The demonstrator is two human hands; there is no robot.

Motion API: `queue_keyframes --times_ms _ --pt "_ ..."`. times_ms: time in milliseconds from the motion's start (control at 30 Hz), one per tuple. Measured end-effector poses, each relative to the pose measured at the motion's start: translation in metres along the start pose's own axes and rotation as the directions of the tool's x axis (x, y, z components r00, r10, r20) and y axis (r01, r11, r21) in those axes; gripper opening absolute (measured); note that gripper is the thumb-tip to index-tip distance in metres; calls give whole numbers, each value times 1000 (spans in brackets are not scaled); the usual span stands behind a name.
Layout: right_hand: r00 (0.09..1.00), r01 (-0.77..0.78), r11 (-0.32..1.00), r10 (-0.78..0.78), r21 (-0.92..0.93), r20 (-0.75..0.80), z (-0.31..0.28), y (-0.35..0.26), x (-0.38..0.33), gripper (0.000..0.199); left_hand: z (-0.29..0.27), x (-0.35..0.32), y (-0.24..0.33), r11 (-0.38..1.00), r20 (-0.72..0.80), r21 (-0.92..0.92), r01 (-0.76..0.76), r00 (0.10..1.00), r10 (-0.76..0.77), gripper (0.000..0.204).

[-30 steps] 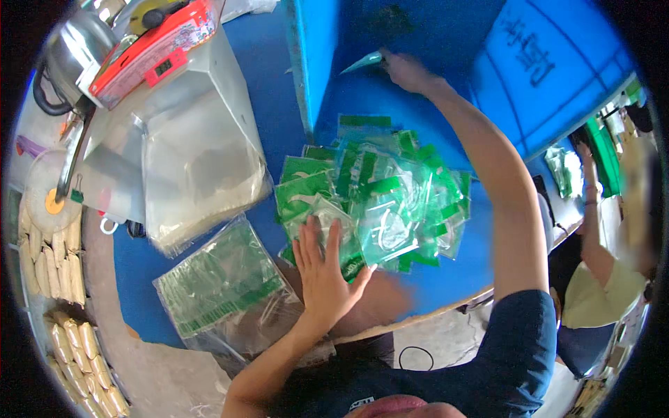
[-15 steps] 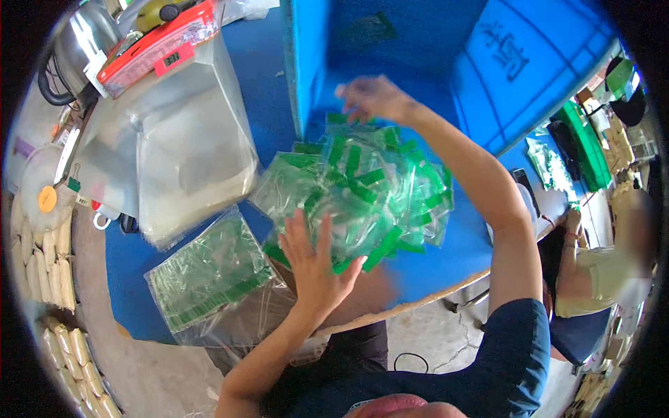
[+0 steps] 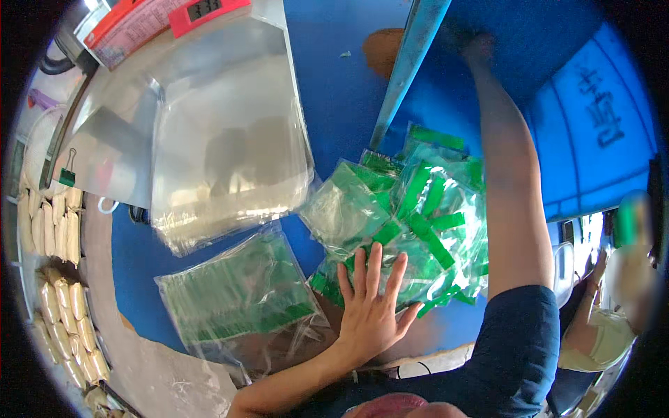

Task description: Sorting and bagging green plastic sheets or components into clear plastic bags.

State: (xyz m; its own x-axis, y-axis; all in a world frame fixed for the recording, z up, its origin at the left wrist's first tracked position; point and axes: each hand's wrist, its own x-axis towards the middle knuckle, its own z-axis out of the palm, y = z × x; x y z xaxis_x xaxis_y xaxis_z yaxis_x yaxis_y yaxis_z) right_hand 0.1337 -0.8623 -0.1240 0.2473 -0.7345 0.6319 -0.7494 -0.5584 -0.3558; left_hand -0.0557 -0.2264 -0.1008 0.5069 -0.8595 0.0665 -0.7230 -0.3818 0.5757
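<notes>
A loose pile of clear plastic bags with green strips [image 3: 426,230] lies on the blue tabletop. My left hand [image 3: 369,313] rests on the near edge of this pile, palm down with its fingers spread. Behind the pile stands an open-fronted blue box [image 3: 592,76]. My right arm passes over the pile's right side, and my right hand [image 3: 479,50] reaches deep into the box. Shadow and blur there hide its fingers and anything in them. Left of my left hand is a neat stack of clear bags with a green band [image 3: 240,303].
Large clear plastic sheets or bags [image 3: 230,160] are stacked at the left. Beyond them are a red box [image 3: 132,31] and a pink digital timer [image 3: 209,12]. Wrapped pale rolls [image 3: 59,237] sit at the far left. Another person's arm [image 3: 582,327] shows at the right.
My right hand has gone from above the pile's far edge to deep inside the blue box. My left hand remains spread on the pile. The whole view has shifted with my head.
</notes>
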Motion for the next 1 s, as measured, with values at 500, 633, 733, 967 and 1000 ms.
queue_keyframes --times_ms 500,633,733,967,1000 --pt "-16 166 822 -550 545 835 -412 -103 -169 57 17 0 -10 975 -340 -28 -220 919 197 99" --pt "146 559 725 -563 401 814 -379 -101 -260 76 32 -3 -17 960 -428 -10 -281 869 250 86" --pt "648 432 832 -554 348 522 -328 -101 -312 86 28 -6 -6 940 -385 185 -287 859 338 74" --pt "770 479 861 -505 170 389 -323 -93 -418 83 -83 -95 35 964 -217 168 -207 946 241 63" --pt "763 470 861 -506 193 401 -333 -85 -420 83 -109 -106 15 981 -266 128 -147 947 177 64"
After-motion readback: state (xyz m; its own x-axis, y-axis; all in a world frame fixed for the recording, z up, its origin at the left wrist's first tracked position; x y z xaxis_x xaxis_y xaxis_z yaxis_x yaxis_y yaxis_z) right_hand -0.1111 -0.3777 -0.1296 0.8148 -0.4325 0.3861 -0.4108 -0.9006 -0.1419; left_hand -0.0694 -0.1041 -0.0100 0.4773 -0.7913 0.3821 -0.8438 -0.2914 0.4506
